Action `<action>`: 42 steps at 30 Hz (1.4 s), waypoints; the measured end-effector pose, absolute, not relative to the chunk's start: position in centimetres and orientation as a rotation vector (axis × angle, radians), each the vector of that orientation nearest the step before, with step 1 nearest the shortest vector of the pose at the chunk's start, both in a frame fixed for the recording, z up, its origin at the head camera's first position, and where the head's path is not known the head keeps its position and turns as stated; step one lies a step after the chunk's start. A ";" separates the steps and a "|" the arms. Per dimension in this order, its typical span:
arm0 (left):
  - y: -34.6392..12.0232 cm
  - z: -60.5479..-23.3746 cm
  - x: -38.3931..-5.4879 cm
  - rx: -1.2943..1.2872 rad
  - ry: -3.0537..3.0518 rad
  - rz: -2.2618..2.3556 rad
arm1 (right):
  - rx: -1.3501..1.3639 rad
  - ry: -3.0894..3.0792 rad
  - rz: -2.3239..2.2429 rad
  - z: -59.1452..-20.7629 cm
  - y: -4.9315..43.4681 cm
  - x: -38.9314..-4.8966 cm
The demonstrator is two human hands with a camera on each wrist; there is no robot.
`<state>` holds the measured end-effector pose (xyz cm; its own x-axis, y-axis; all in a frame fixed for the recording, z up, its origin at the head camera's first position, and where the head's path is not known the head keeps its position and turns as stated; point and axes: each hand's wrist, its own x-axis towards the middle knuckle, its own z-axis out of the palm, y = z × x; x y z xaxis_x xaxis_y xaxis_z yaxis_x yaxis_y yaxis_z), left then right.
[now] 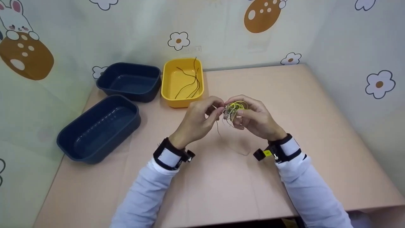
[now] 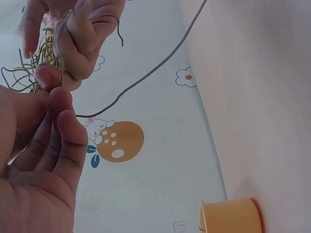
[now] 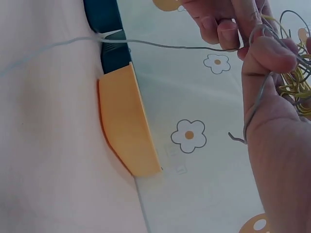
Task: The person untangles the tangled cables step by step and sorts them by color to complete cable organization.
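Observation:
A tangled bunch of thin yellow and grey wires [image 1: 233,109] is held up over the table by my right hand [image 1: 258,117], fingers and thumb curled round it. Beside it, my left hand [image 1: 201,118] pinches a grey wire [image 2: 146,76] between thumb and fingertips at the bunch's left side. One long end of this wire trails down from the left fingertips toward the table. In the right wrist view a short loose wire end [image 3: 255,114] hangs across the right thumb's base. The fingertips of both hands are close together, partly hiding the bunch.
A yellow bin [image 1: 182,103] with several dark wires [image 1: 196,80] in it stands at the back, left of my hands. Two navy blue bins [image 1: 131,95] [image 1: 98,152] stand further left. Patterned cloth walls [image 1: 221,41] border the pinkish table [image 1: 284,177].

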<state>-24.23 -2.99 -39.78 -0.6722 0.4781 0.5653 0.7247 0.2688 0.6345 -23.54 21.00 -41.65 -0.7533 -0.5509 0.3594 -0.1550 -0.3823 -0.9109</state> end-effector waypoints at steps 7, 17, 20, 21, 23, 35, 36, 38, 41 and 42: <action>-2.9 -39.8 -24.2 -1.071 -2.309 -1.452 | -0.867 1.485 -2.250 -41.8 21.0 -23.6; -2.9 -40.0 -23.8 -1.048 -2.376 -1.467 | -0.847 1.658 -2.261 -42.0 20.4 -23.8; -2.9 -40.0 -23.5 -1.040 -2.375 -1.375 | -0.787 1.714 -2.263 -42.0 20.3 -23.8; -2.9 -39.9 -23.4 -1.044 -2.350 -1.313 | -0.766 1.743 -2.260 -42.0 20.3 -23.9; -2.8 -39.8 -23.3 -1.062 -2.260 -1.176 | -0.744 1.801 -2.252 -42.0 20.2 -23.9; -1.9 -39.7 -22.9 -1.096 -2.032 -0.670 | -0.825 2.219 -2.042 -41.8 19.6 -23.3; -1.9 -39.7 -22.9 -1.099 -2.039 -0.664 | -0.823 2.220 -2.044 -41.8 19.6 -23.3; -1.9 -39.6 -23.0 -1.112 -2.053 -0.703 | -0.818 2.212 -2.053 -41.7 19.6 -23.3; -2.0 -39.4 -23.0 -1.156 -2.075 -0.874 | -0.802 2.188 -2.058 -41.8 19.6 -23.4; -2.0 -39.3 -23.0 -1.171 -2.073 -0.941 | -0.796 2.183 -2.051 -41.8 19.7 -23.5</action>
